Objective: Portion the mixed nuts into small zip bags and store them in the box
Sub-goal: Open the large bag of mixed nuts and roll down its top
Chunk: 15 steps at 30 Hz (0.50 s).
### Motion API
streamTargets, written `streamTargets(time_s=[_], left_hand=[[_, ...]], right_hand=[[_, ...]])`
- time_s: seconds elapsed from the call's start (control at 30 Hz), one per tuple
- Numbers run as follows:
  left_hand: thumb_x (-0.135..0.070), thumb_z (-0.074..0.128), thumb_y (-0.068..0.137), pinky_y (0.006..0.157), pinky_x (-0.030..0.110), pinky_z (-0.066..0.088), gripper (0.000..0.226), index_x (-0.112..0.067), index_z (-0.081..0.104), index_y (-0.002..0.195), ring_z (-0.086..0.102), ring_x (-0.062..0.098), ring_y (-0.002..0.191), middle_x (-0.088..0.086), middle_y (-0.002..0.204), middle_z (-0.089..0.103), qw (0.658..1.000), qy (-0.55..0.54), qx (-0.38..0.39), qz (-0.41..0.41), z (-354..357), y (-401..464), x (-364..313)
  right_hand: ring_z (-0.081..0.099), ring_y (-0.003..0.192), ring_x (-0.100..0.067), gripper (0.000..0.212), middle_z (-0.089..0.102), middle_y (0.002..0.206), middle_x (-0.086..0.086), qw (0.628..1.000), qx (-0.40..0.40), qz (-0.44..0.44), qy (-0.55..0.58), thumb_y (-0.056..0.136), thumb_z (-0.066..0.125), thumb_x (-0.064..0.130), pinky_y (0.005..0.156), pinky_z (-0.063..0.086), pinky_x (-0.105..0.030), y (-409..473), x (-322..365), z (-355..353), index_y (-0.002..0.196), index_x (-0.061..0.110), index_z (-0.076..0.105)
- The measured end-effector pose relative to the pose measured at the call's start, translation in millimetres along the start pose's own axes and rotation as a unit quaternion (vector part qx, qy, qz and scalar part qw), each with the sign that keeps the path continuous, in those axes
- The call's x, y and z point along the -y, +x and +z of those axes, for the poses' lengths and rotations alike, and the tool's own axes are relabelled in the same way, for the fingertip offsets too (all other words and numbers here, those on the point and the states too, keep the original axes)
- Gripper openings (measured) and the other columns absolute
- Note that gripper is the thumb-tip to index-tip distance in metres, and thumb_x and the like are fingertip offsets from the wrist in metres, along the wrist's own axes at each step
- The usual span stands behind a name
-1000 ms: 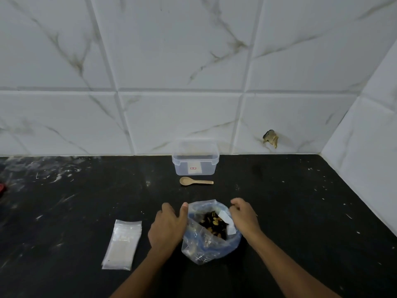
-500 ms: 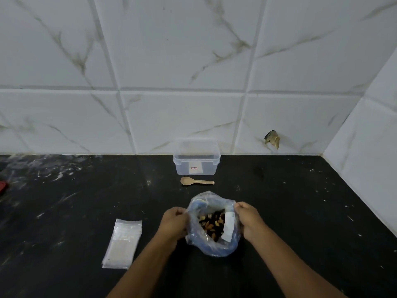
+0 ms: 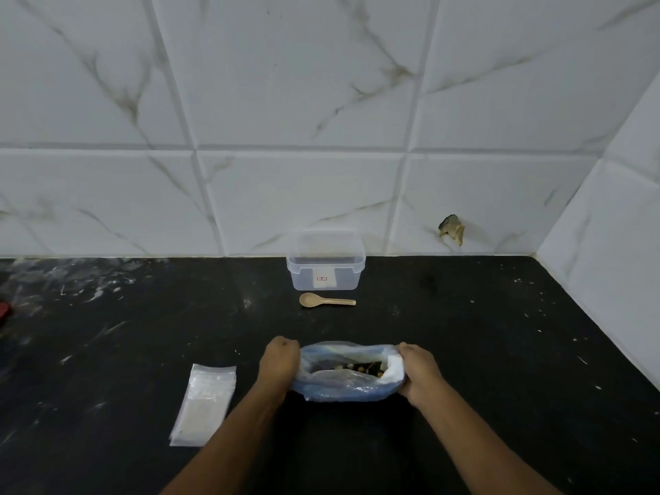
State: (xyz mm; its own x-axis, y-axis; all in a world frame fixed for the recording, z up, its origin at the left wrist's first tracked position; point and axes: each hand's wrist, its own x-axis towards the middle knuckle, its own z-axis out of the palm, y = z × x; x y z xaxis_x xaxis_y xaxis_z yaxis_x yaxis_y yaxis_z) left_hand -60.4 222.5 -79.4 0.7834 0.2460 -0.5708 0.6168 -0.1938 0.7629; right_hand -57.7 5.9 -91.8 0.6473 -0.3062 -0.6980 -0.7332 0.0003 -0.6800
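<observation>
A bluish plastic bag (image 3: 343,385) of mixed nuts (image 3: 360,368) sits on the black counter in front of me. My left hand (image 3: 279,362) grips its left rim and my right hand (image 3: 419,371) grips its right rim, stretching the mouth wide. A stack of small clear zip bags (image 3: 203,405) lies flat to the left of my left arm. Farther back, a clear plastic box (image 3: 325,266) with its lid on stands against the wall, and a small tan spoon (image 3: 323,301) lies just in front of it.
The black counter (image 3: 500,351) ends at the white marble-tiled wall behind and at a side wall on the right. A chipped hole (image 3: 451,228) marks the back wall. A red object (image 3: 3,312) shows at the far left edge.
Both hands have pulled apart, stretching the bag's mouth from a narrow opening into a wide, flat one. The bag sits lower and broader than before.
</observation>
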Motion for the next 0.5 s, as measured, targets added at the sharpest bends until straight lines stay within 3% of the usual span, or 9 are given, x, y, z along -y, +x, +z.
streamTargets(time_s=[0.07, 0.17, 0.23, 0.27, 0.33, 0.4, 0.5], left_hand=[[-0.024, 0.049, 0.099, 0.069, 0.031, 0.054, 0.009, -0.017, 0.053, 0.102, 0.063, 0.018, 0.086, 0.008, 0.102, 0.06, 0.997, 0.056, -0.003, 0.058, -2, -4, 6], [-0.028, 0.058, 0.094, 0.077, 0.03, 0.055, 0.013, -0.024, 0.05, 0.104, 0.061, 0.01, 0.088, -0.005, 0.105, 0.056, 0.966, 0.183, -0.052, 0.176, -2, -4, 18], [-0.025, 0.063, 0.09, 0.078, 0.027, 0.051, 0.018, -0.025, 0.054, 0.106, 0.055, 0.006, 0.088, -0.01, 0.103, 0.052, 0.887, 0.284, -0.138, 0.338, 0, -10, 19], [-0.022, 0.065, 0.088, 0.077, 0.027, 0.051, 0.017, -0.024, 0.058, 0.103, 0.054, 0.007, 0.085, -0.009, 0.099, 0.055, 0.838, 0.315, -0.148, 0.42, 2, -16, 16], [-0.018, 0.068, 0.083, 0.078, 0.03, 0.051, 0.019, -0.022, 0.063, 0.101, 0.058, 0.01, 0.08, -0.005, 0.094, 0.063, 0.742, 0.383, -0.098, 0.542, 8, -27, 7], [-0.018, 0.063, 0.088, 0.089, 0.032, 0.049, 0.024, -0.021, 0.06, 0.112, 0.061, 0.013, 0.091, -0.002, 0.104, 0.066, 0.691, 0.469, 0.002, 0.55, 18, -37, -4], [-0.018, 0.058, 0.093, 0.097, 0.036, 0.044, 0.035, -0.017, 0.053, 0.127, 0.059, 0.022, 0.113, 0.004, 0.125, 0.061, 0.665, 0.599, 0.058, 0.442, 29, -45, -13]], right_hand=[[0.063, 0.086, -0.026, 0.025, 0.061, 0.104, -0.014, 0.998, -0.042, -0.044, 0.016, 0.099, 0.049, 0.024, 0.062, 0.054, -0.033, -2, -10, -4, 0.118, 0.01, 0.058], [0.058, 0.081, -0.015, 0.015, 0.06, 0.101, -0.007, 0.98, -0.094, -0.146, -0.1, 0.098, 0.052, 0.026, 0.059, 0.044, -0.026, -7, -18, -9, 0.104, 0.015, 0.059], [0.055, 0.078, -0.007, 0.001, 0.057, 0.1, -0.001, 0.925, -0.162, -0.286, -0.189, 0.095, 0.056, 0.021, 0.059, 0.039, -0.019, -18, -15, -8, 0.094, 0.021, 0.057], [0.055, 0.077, -0.004, 0.007, 0.056, 0.097, 0.003, 0.897, -0.169, -0.35, -0.211, 0.093, 0.057, 0.016, 0.06, 0.039, -0.015, -26, -11, -5, 0.092, 0.023, 0.057], [0.056, 0.078, -0.001, 0.013, 0.056, 0.091, 0.009, 0.856, -0.122, -0.427, -0.263, 0.092, 0.056, 0.01, 0.062, 0.044, -0.014, -38, -7, 4, 0.092, 0.023, 0.059], [0.059, 0.082, -0.001, 0.013, 0.06, 0.091, 0.009, 0.84, -0.051, -0.419, -0.341, 0.095, 0.054, 0.014, 0.069, 0.049, -0.016, -48, -4, 15, 0.096, 0.024, 0.061], [0.063, 0.102, -0.015, 0.02, 0.067, 0.108, -0.001, 0.78, 0.021, -0.32, -0.538, 0.097, 0.051, 0.018, 0.094, 0.05, -0.032, -53, -2, 27, 0.113, 0.02, 0.062]])
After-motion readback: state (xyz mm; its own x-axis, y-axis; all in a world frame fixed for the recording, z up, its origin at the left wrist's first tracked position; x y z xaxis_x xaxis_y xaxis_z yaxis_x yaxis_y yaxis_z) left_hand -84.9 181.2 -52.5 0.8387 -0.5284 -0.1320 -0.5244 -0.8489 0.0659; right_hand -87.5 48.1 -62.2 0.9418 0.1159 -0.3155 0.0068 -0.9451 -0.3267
